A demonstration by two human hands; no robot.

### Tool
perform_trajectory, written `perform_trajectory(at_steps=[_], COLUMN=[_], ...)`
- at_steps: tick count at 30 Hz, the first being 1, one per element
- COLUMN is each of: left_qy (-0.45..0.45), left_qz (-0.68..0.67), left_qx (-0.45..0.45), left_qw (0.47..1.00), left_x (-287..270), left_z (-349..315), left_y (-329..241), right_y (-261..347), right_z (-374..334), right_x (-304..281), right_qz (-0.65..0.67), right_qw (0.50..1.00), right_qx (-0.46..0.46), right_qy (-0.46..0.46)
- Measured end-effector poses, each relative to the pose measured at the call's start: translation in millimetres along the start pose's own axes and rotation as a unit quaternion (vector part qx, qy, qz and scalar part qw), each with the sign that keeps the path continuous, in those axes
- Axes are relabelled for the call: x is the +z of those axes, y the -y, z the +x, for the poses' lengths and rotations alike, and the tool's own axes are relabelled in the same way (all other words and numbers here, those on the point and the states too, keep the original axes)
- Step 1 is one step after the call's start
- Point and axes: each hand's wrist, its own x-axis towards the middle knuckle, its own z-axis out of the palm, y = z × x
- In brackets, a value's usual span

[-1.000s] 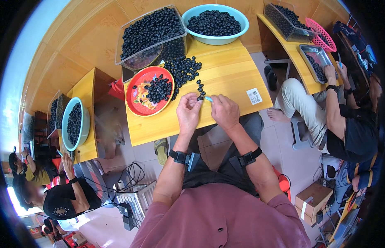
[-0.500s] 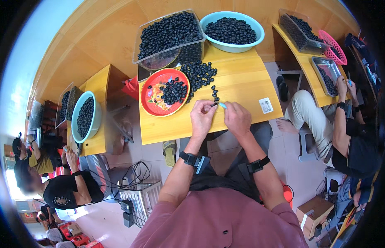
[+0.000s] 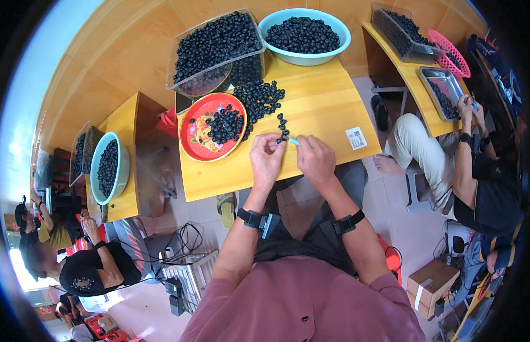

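Near the front edge of the yellow wooden table, my left hand (image 3: 266, 159) pinches a small black bead-like ball (image 3: 280, 141) between thumb and fingertips. Close on its right, my right hand (image 3: 316, 161) is closed on a slim light-blue tool (image 3: 294, 141), its tip toward the ball; the working end is too small to make out. Just beyond the fingertips, several loose black balls (image 3: 282, 122) trail across the wood. A red round tray (image 3: 188, 145) with more balls lies to the left. Behind it, a loose pile of balls (image 3: 259, 98) spreads on the table.
A clear plastic bin (image 3: 256, 57) and a light-blue basin (image 3: 346, 45), both full of black balls, stand at the back. A white label (image 3: 356, 138) is stuck near the table's right edge. People work at tables on both sides, with a metal tray (image 3: 455, 85) at right.
The whole view has shifted, so the table appears farther left. My hands keep their place by the front edge, still close together with the ball and the blue tool.
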Motion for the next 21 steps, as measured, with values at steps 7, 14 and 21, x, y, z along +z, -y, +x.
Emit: perform_trajectory(at_steps=[7, 14, 21], left_qy=[0.016, -0.007, 0.006], left_qz=[0.043, 0.025, 0.081], left_qx=[-0.018, 0.009, 0.045], left_qw=[0.999, 1.000, 0.996], left_x=[-1.8, 0.9, -0.7], left_z=[-1.1, -0.3, -1.8], left_y=[-1.5, -1.6, -7.9], right_y=[-1.6, -0.7, -1.0], right_z=[-0.4, 0.9, 0.6], right_x=[1.1, -1.3, -2.4], right_qz=[0.007, 0.020, 0.017], right_qw=[1.000, 0.999, 0.999], right_qx=[-0.002, -0.025, -0.038], right_qy=[-0.009, -0.002, -0.002])
